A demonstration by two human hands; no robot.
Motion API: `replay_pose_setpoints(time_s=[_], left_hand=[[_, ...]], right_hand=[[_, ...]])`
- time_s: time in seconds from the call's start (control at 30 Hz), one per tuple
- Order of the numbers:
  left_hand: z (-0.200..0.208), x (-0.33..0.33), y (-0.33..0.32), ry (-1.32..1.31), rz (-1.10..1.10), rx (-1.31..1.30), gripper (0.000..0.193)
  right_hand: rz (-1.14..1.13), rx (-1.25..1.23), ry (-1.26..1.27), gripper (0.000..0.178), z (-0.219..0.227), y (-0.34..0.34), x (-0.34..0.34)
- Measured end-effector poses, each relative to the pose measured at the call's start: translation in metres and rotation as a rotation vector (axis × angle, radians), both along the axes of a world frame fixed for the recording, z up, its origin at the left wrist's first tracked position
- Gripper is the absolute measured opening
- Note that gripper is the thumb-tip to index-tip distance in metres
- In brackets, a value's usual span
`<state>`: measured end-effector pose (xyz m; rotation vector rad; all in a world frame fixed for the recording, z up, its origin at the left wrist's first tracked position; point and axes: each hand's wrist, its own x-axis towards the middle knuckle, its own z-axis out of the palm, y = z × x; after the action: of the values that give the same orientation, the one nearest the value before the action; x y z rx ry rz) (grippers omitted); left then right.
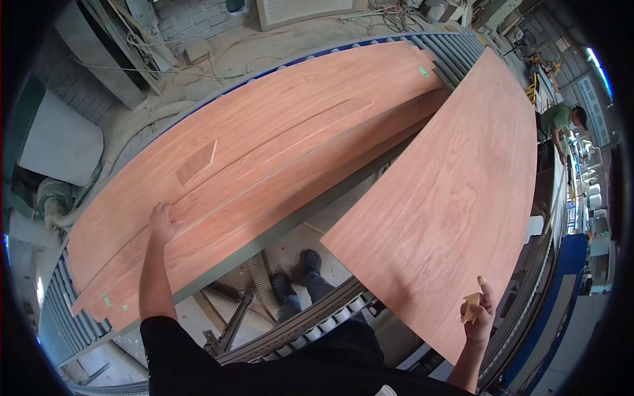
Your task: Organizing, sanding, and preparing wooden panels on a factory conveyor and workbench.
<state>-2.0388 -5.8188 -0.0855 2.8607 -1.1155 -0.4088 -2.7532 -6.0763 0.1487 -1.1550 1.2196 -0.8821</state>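
Observation:
My left hand [160, 223] lies flat, fingers spread, on a long reddish wood veneer sheet [264, 138] that rests with other overlapping sheets on a roller conveyor [449, 53]. My right hand [479, 310] is closed on a small tan scrap [470, 307], held up at the near edge of a second large veneer sheet [456, 191] on my right. That sheet lies over another roller bed [317, 323]. My feet [297, 274] stand on the floor between the two.
A small loose veneer patch [196, 163] lies on the left sheet. Ribbed dust hoses [257, 290] run under the conveyor. Another person in a green shirt [561, 122] works far right, beside blue machinery [568, 284]. Cables and a duct [59, 198] lie at left.

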Motion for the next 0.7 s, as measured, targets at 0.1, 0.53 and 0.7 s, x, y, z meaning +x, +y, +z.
replay_pose_setpoints(time_s=[0.1,0.53,0.7], left_hand=[[0.005,-0.015,-0.043,-0.09,-0.041,-0.117,0.065],[-0.006,-0.053,-0.109,-0.115,-0.075,-0.594,0.044],[0.009,-0.055,0.012,-0.327,0.229,-0.328,0.053]], right_hand=[[0.047,0.023,-0.026,0.069,0.003,-0.01,0.011],[0.321,-0.04,-0.06,0.063,-0.003,-0.001,0.075],[0.335,0.062,0.005,0.058,-0.019,0.025,0.09]])
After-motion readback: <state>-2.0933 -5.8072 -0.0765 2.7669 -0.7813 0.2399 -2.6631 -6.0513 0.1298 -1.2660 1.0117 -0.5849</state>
